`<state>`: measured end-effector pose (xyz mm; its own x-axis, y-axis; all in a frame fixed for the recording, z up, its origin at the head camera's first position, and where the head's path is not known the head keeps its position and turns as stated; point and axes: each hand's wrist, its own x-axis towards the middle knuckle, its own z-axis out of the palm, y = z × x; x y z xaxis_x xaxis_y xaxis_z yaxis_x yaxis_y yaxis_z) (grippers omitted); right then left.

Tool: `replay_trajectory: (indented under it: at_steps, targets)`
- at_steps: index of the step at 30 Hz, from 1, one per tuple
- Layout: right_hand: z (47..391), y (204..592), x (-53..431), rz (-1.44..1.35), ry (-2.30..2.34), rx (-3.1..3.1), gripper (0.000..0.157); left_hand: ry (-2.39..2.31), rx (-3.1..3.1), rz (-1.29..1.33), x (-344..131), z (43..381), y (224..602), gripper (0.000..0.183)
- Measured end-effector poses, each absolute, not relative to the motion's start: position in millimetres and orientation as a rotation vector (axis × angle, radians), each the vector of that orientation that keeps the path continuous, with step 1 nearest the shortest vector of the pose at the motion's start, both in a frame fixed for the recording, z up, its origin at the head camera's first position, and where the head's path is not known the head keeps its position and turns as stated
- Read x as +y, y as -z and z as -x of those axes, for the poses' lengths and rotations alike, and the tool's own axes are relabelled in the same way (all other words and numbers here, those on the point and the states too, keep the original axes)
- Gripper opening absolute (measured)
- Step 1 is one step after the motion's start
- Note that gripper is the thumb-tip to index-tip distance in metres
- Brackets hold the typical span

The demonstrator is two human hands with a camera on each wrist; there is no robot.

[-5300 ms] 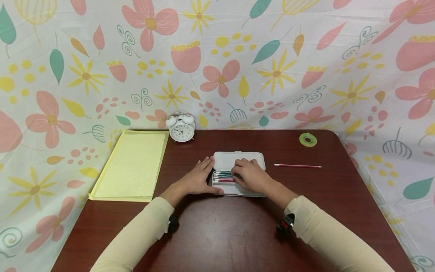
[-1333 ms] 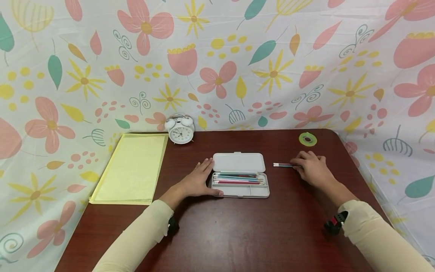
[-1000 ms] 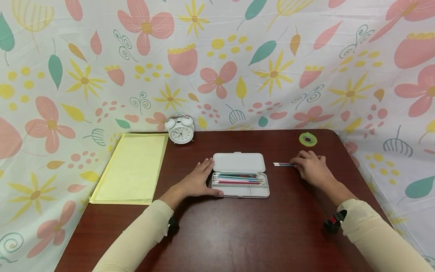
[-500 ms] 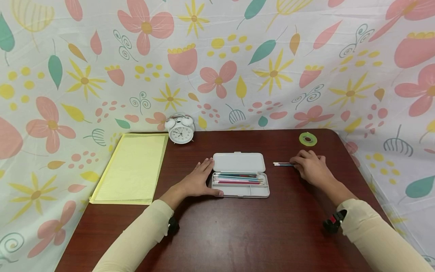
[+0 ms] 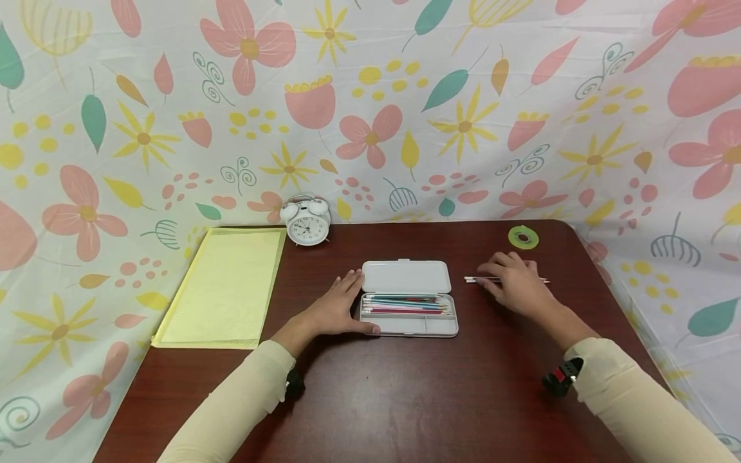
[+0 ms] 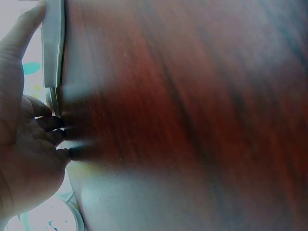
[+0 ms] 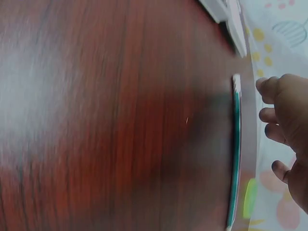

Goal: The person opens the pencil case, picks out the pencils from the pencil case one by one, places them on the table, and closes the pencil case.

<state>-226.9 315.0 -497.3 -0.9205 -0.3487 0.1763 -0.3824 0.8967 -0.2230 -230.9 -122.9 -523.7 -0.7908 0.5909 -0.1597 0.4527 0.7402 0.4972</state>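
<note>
A white pencil case [image 5: 399, 325] lies with its lid [image 5: 407, 276] folded back, several pencils [image 5: 405, 303] in its rear compartment. My left hand [image 5: 330, 311] rests at its left end, fingers extended near the lid and thumb at the front corner. To the right of the case, two pencils lie side by side on the table; the right wrist view shows the green pencil [image 7: 236, 144] nearer. Just over them hovers my right hand [image 5: 517, 286], its fingers loosely bent and, in the right wrist view, apart from the pencils. It hides their middle in the head view.
A white alarm clock [image 5: 307, 225] stands at the back, beside a yellow mesh zip pouch [image 5: 222, 289] on the left. A green roll of tape [image 5: 523, 237] lies at the back right of the brown table [image 5: 370, 399]. Flowered cloth [image 5: 370, 83] hangs behind.
Earlier my right hand was in the case, then it set a second pencil beside the single one. Now it has let go and shifted slightly left. My left hand has stayed at the case.
</note>
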Motion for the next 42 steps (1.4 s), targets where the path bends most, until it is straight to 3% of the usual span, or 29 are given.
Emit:
replay_trajectory:
  at_steps: [11, 22, 30, 42]
  targets:
    - [220.9, 488.9, 268.5, -0.758, -0.396, -2.896, 0.031, -0.6, 2.647, -0.81, -122.3, 230.0, 522.6, 0.134]
    - [202.9, 487.5, 232.4, -1.048, -0.412, -2.842, 0.022, -0.613, 2.654, -0.815, -122.4, 228.8, 521.0, 0.134]
    - [194.8, 494.9, 222.7, -1.13, -0.394, -2.836, 0.013, -0.628, 2.644, -0.817, -122.4, 228.9, 520.9, 0.134]
    - [195.5, 499.9, 223.0, -1.163, -0.395, -2.799, 0.011, -0.63, 2.644, -0.815, -122.4, 229.2, 520.7, 0.133]
